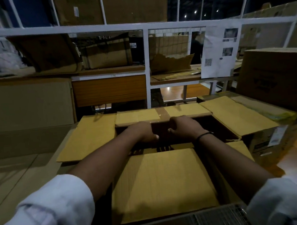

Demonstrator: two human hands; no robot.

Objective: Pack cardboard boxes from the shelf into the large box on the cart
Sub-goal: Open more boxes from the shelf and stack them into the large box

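Two hands, left hand (144, 132), right hand (182, 127), inside upright large box (160, 182)

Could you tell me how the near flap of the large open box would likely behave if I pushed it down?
The near flap looks thin and broad, so it would probably bend and hinge easily. It already sags outward, so it likely offers little resistance.

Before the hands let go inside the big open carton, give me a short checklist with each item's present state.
1. Four yellow-brown flaps of the large cardboard box folded outward: ok.
2. Left hand and right hand both down in the opening: ok.
3. Dark small box gripped on both sides: ok.
4. Small box seated flat on the bottom: cannot tell, interior too dark.
5. Room left inside for more: cannot tell.
6. Brown cartons on the white metal shelf remaining: ok.
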